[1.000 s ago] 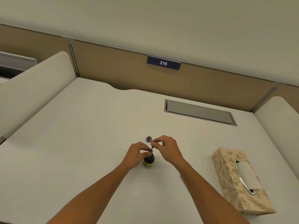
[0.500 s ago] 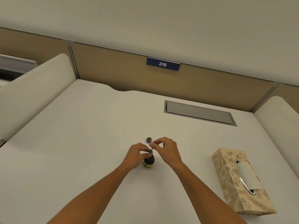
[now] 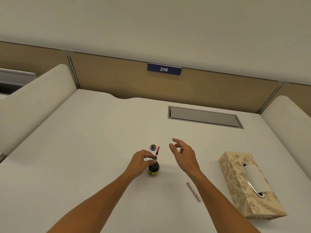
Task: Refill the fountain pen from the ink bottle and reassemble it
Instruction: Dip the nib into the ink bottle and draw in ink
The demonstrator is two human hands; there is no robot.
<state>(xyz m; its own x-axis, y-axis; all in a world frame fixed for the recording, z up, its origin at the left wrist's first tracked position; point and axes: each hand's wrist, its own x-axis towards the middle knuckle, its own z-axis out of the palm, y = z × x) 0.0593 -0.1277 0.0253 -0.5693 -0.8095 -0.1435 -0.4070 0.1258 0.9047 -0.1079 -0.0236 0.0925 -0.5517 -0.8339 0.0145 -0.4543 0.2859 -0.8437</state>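
Observation:
A small dark ink bottle (image 3: pixel 153 168) with a yellow label stands open on the white desk. The pen's inner section (image 3: pixel 156 153), thin with a red top end, stands tilted in the bottle's mouth. My left hand (image 3: pixel 142 161) pinches it at the bottle's neck. Just behind lies the bottle's cap (image 3: pixel 153 147), underside up. My right hand (image 3: pixel 183 156) hovers open to the right of the bottle, holding nothing. The silver pen barrel (image 3: pixel 193 191) lies on the desk beside my right forearm.
A patterned tissue box (image 3: pixel 249 185) sits at the right. A grey cable hatch (image 3: pixel 204 117) is set into the desk (image 3: pixel 84 148) further back. White padded dividers flank both sides, with a tan partition behind.
My right hand has let go of the pen section and moved away to the right, fingers spread. The left hand stays at the bottle's neck. The pen barrel has come into view.

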